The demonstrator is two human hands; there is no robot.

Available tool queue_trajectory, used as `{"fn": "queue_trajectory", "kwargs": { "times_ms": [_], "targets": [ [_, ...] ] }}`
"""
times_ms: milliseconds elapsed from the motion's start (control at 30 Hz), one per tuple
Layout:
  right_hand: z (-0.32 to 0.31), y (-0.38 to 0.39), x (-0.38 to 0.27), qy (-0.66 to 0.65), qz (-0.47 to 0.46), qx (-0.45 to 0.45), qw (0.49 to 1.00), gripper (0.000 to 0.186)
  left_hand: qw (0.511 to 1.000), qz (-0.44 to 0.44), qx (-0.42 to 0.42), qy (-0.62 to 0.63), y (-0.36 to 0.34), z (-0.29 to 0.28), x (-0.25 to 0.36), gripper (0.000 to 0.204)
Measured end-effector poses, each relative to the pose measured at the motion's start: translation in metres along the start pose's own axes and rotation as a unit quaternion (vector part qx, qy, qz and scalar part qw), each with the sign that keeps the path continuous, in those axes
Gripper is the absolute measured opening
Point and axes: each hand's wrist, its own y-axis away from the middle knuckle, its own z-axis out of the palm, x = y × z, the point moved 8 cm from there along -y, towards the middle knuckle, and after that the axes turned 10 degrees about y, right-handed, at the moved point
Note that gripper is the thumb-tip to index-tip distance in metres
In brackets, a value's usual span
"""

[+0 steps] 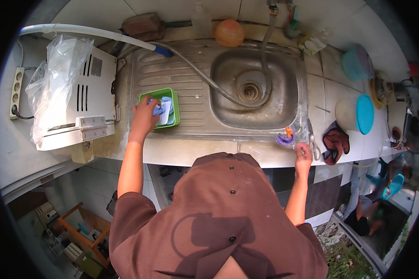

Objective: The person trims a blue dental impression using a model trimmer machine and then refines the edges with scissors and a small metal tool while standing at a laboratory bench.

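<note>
- Head view, left: your left hand (145,111) reaches into the light-green rectangular plastic basket (178,114), its fingers bent at the crumpled blue pieces (172,104); whether they grip one cannot be told.
- The blue pieces lie inside the basket, with a flat white slip (163,119) among them.
- The basket stands on the ribbed steel drainboard (191,103), left of the square steel sink basin (284,116).
- Head view, right: your right hand (303,154) is at the counter's front edge, fingers curled inward; whether they hold anything cannot be told.
- Near that hand lies a small purple-and-orange bundle (285,136), at the sink's front right corner.
- Just beside the same hand are grey-handled scissors (316,151); a crumpled maroon-and-black cloth (336,142) lies to their right.
</note>
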Motion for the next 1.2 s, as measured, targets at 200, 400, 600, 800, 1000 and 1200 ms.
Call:
{"fn": "queue_trajectory", "kwargs": {
  "times_ms": [200,400,600,800,1000,1200],
  "targets": [
    [-0.087,-0.052,0.022,0.101,-0.031,0.181,0.978,0.022,0.998,-0.006,0.062,-0.013,0.009,-0.007,0.01,0.049],
    [-0.124,-0.105,0.086,0.167,0.032,0.229,0.959,0.024,0.991,-0.024,0.12,0.049,0.008,-0.017,0.017,0.059],
    [-0.131,-0.11,0.051,0.209,0.002,0.21,0.955,0.023,0.96,-0.082,0.24,0.117,0.037,-0.034,0.033,0.081],
    [-0.109,-0.084,-0.048,0.179,-0.134,0.25,0.942,0.013,0.929,-0.122,0.308,0.166,0.086,-0.033,0.071,0.092],
    [0.096,-0.028,-0.147,-0.117,-0.156,-0.206,0.959,0.023,0.93,-0.042,0.333,0.149,0.101,-0.041,0.123,0.093],
    [0.256,0.113,-0.26,-0.196,-0.102,-0.537,0.814,0.052,0.919,0.049,0.32,0.224,0.11,-0.056,0.13,0.094]
  ]
}}
